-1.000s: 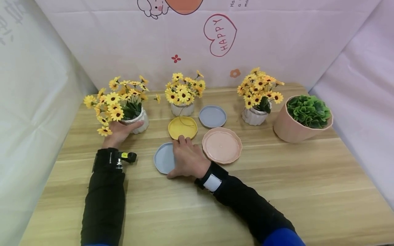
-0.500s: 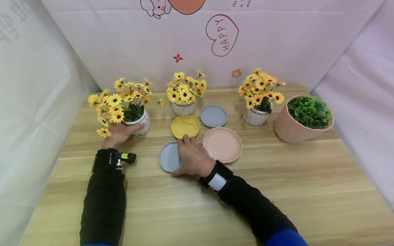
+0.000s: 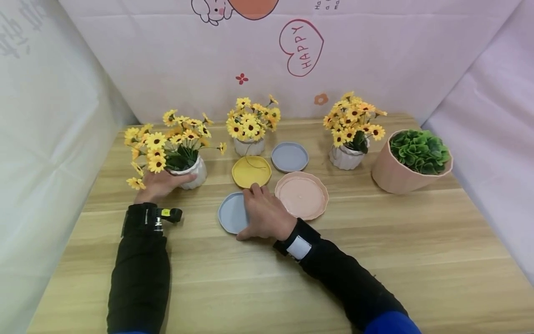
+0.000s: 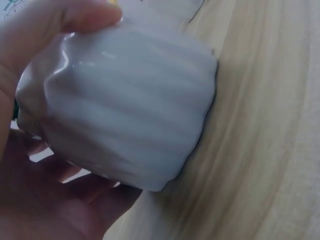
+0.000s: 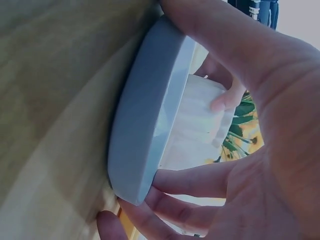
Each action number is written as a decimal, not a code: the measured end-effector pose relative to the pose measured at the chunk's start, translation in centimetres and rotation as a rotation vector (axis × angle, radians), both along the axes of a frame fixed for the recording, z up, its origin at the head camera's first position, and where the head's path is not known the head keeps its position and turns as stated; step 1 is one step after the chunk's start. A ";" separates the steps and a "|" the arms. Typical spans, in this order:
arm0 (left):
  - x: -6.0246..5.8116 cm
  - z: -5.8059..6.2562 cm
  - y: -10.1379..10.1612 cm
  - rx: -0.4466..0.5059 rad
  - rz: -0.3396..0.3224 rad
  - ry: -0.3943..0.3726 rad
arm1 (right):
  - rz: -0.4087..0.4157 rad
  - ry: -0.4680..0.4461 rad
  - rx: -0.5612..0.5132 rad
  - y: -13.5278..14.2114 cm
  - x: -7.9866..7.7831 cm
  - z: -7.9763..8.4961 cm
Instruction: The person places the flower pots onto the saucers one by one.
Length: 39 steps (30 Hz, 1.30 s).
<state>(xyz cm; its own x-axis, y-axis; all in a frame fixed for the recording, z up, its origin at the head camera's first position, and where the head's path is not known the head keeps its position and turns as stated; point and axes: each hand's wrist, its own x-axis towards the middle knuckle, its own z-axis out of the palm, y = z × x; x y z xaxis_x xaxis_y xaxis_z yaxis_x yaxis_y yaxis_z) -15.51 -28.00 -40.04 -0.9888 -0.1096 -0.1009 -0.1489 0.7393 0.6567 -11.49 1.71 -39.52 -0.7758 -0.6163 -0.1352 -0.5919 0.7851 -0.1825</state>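
Observation:
At the left of the head view, my left hand (image 3: 157, 186) grips a white fluted flowerpot (image 3: 197, 176) holding yellow artificial daisies (image 3: 156, 150). Up close in the left wrist view, the thumb lies along one side of the pot (image 4: 135, 105) and the fingers wrap the other. My right hand (image 3: 269, 214) holds a blue-grey saucer (image 3: 232, 213) by its edge, thumb on the near side and fingers on the far side. The saucer (image 5: 142, 112) appears to rest on the table in the right wrist view. Its right part is hidden under the hand.
Behind the saucer lie a yellow saucer (image 3: 250, 172), another blue-grey saucer (image 3: 289, 157) and a pink plate (image 3: 301, 195). Two more daisy pots, one centre (image 3: 249, 146) and one right (image 3: 346, 157), stand at the back. A pink planter (image 3: 390, 174) with green leaves is far right.
The saucer under my right hand has slid a little to the right, closer to the yellow saucer and pink plate. My left hand has shifted the flowerpot slightly rightward and nearer.

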 end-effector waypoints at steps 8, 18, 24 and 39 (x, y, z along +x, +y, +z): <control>0.6 0.3 0.0 0.021 -0.047 -0.069 | -0.015 -0.041 -0.018 0.5 0.2 0.0; 1.6 0.7 0.6 0.144 -0.141 -0.085 | -0.017 -0.094 -0.005 0.9 -0.1 0.4; 1.9 0.7 0.9 0.131 -0.228 -0.110 | 0.000 -0.088 0.002 1.1 -0.3 0.1; 2.1 0.6 2.1 0.133 -0.397 -0.102 | 0.084 -0.116 -0.085 2.3 -1.2 0.3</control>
